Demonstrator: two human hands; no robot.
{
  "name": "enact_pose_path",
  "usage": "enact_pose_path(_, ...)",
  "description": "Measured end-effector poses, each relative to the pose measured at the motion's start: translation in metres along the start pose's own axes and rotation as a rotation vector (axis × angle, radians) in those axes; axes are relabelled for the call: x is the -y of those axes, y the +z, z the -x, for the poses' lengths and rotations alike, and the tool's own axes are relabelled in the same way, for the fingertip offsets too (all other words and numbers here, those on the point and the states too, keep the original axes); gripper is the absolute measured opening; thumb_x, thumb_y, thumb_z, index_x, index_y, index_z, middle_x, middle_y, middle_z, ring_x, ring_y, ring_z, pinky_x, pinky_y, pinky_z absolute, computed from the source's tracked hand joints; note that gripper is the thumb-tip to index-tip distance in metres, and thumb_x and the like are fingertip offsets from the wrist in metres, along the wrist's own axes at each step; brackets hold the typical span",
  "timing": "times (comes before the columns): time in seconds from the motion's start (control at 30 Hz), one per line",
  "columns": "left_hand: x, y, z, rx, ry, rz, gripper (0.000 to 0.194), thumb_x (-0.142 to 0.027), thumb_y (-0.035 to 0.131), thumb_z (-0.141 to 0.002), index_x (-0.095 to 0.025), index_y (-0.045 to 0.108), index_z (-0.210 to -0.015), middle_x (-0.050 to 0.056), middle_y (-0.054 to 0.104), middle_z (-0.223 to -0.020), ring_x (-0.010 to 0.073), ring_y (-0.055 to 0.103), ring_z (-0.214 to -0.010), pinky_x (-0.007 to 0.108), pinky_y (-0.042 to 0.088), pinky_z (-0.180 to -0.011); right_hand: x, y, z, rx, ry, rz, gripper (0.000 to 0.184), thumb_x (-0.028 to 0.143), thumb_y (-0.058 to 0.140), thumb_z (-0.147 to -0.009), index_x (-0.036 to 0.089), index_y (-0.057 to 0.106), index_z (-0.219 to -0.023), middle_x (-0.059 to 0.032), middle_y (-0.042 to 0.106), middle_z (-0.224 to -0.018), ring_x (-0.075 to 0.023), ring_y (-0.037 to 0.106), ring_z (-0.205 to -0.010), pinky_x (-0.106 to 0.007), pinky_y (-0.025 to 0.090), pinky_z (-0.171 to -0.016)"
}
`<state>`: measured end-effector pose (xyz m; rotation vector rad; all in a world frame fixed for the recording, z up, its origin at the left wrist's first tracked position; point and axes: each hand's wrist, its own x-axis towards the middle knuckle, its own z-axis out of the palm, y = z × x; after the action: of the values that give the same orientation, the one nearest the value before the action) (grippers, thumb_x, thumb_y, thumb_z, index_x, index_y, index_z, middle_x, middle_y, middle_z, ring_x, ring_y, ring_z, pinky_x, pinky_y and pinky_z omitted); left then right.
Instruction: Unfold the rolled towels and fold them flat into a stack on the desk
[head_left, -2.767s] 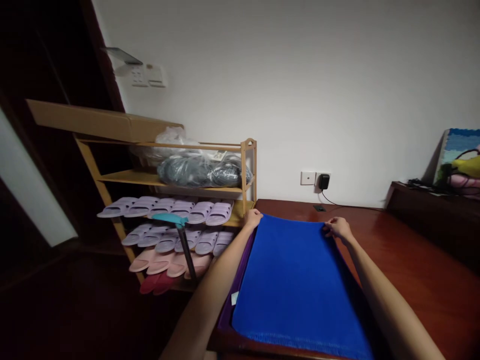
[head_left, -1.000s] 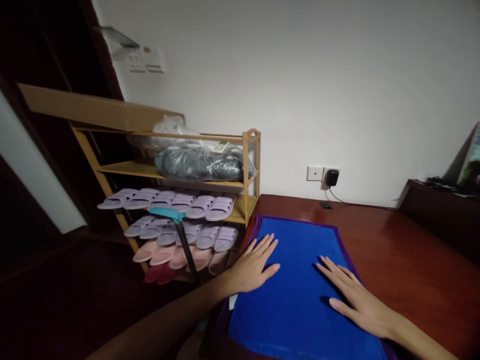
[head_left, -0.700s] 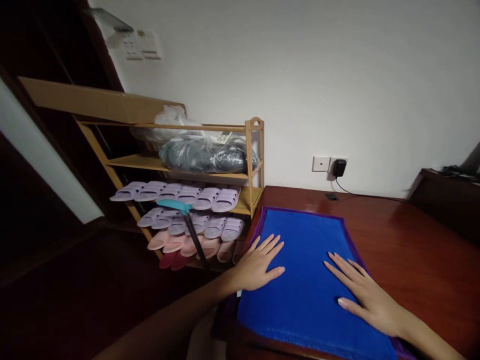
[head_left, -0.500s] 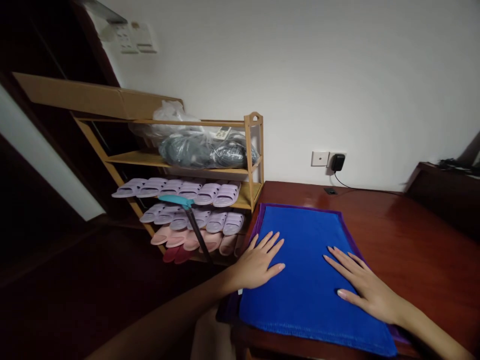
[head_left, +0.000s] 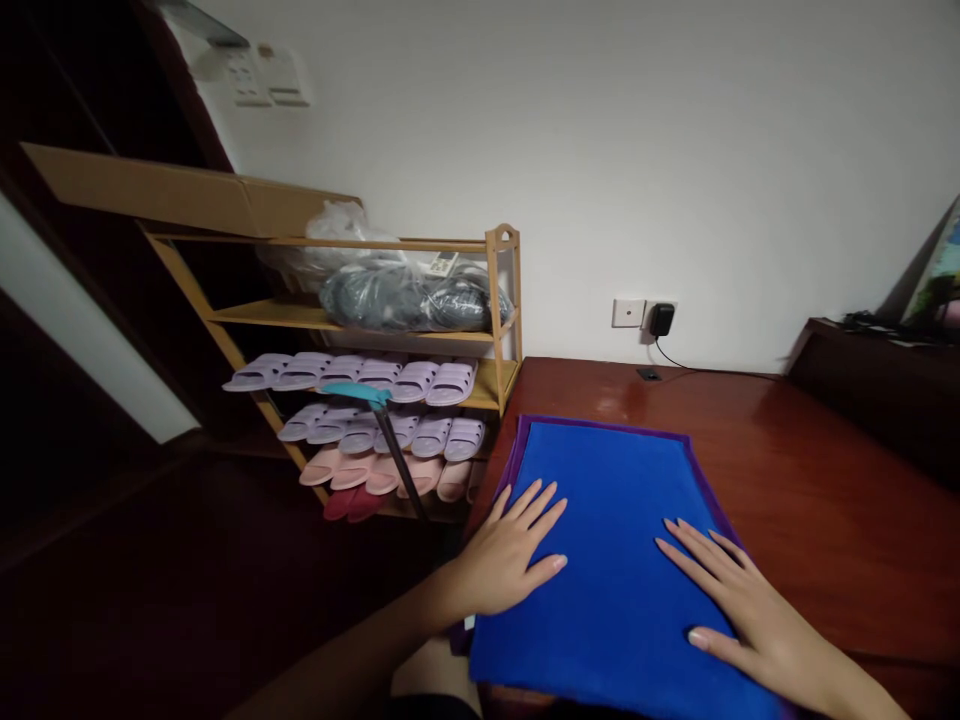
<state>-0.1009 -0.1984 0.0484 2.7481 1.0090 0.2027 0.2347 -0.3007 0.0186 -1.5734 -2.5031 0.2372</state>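
A blue cloth (head_left: 607,560) lies flat over a purple cloth (head_left: 709,475) whose border shows along the far and side edges. Both rest at the front of the reddish-brown wooden table (head_left: 817,480). My left hand (head_left: 510,555) is spread flat on the left part of the blue cloth, fingers apart. On its right part, my right hand (head_left: 731,600) lies with fingers stretched out and the thumb apart. Neither hand grips anything. The near edge of the blue cloth reaches the table's front edge.
Left of the table stands a wooden shoe rack (head_left: 504,320) with lilac slippers (head_left: 450,382), pink slippers (head_left: 322,465) and a plastic-wrapped bundle (head_left: 405,295). A turquoise-topped handle (head_left: 356,393) rises before it. A black plug adapter (head_left: 661,320) sits in the wall socket, its cord along the table.
The cloths and both hands sit slightly lower in view, and the cloths have slid a little toward me from the wall. Both hands remain flat on the blue cloth.
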Motion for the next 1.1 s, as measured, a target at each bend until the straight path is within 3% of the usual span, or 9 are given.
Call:
enact_pose_path(0.13, -0.006, -0.003, 0.013, 0.003, 0.01, 0.005, 0.064, -0.052, 0.041, -0.092, -0.034, 0.015, -0.147, 0.004, 0.013, -0.154, 0.0288, 0.01, -0.141, 0.054, 0.014, -0.111, 0.008, 0.007, 0.012, -0.057, 0.013, 0.035, 0.077, 0.057, 0.049, -0.083, 0.036, 0.012, -0.147, 0.0018, 0.015, -0.152, -0.028, 0.011, -0.14, -0.051, 0.017, -0.113)
enact_pose_path(0.3, -0.006, -0.006, 0.025, 0.108, 0.11, 0.018, 0.1, -0.066, 0.062, -0.07, -0.031, 0.01, -0.148, 0.009, 0.005, -0.155, 0.0369, 0.004, -0.14, 0.059, 0.009, -0.109, 0.012, 0.013, 0.016, -0.092, 0.023, 0.069, 0.076, 0.057, 0.049, -0.083, 0.038, 0.013, -0.147, 0.003, 0.017, -0.151, -0.0289, 0.017, -0.139, -0.051, 0.022, -0.111)
enact_pose_path(0.5, -0.008, 0.007, 0.032, 0.104, 0.105, -0.104, 0.111, -0.052, 0.076, -0.063, -0.029, 0.01, -0.149, 0.011, 0.005, -0.155, 0.0382, 0.001, -0.139, 0.061, 0.006, -0.109, 0.013, 0.022, 0.02, -0.147, 0.02, 0.134, 0.079, 0.059, 0.051, -0.08, 0.037, 0.015, -0.147, 0.0019, 0.018, -0.152, -0.0303, 0.024, -0.137, -0.048, 0.028, -0.108)
enact_pose_path(0.67, -0.015, 0.013, 0.035, 0.102, 0.104, -0.186, 0.108, -0.033, 0.079, -0.066, -0.028, 0.01, -0.149, 0.009, 0.006, -0.154, 0.0347, -0.001, -0.14, 0.054, 0.01, -0.113, 0.012, 0.035, 0.024, -0.222, -0.015, 0.198, 0.089, 0.061, 0.058, -0.075, 0.033, 0.015, -0.148, -0.0015, 0.023, -0.151, -0.0311, 0.03, -0.134, -0.045, 0.03, -0.106)
enact_pose_path(0.83, -0.014, 0.025, 0.04, 0.079, 0.094, -0.28, 0.089, -0.011, 0.063, -0.075, -0.025, 0.014, -0.149, 0.01, 0.012, -0.153, 0.0329, 0.006, -0.14, 0.049, 0.018, -0.114, 0.012, 0.05, 0.026, -0.335, -0.02, 0.213, 0.076, 0.032, 0.051, -0.083, 0.029, 0.012, -0.149, -0.0003, 0.032, -0.147, -0.0244, 0.034, -0.133, -0.039, 0.025, -0.108)
enact_pose_path(0.93, -0.01, 0.034, 0.045, -0.01, 0.14, -0.362, 0.077, -0.005, 0.049, -0.081, -0.025, 0.017, -0.148, 0.009, 0.018, -0.152, 0.0315, 0.013, -0.139, 0.046, 0.022, -0.114, 0.017, 0.054, 0.027, -0.386, -0.02, 0.212, 0.072, 0.022, 0.043, -0.083, 0.029, 0.015, -0.149, 0.0005, 0.035, -0.145, -0.0237, 0.036, -0.132, -0.039, 0.026, -0.107)
enact_pose_path(1.1, -0.006, 0.046, 0.054, -0.256, 0.216, -0.559, 0.061, -0.01, 0.044, -0.089, -0.024, 0.027, -0.145, 0.009, 0.027, -0.15, 0.0295, 0.029, -0.136, 0.043, 0.033, -0.109, 0.024, 0.052, 0.029, -0.522, -0.08, 0.368, 0.064, 0.022, 0.038, -0.084, 0.022, 0.025, -0.147, -0.0014, 0.045, -0.139, -0.0216, 0.044, -0.127, -0.036, 0.031, -0.104)
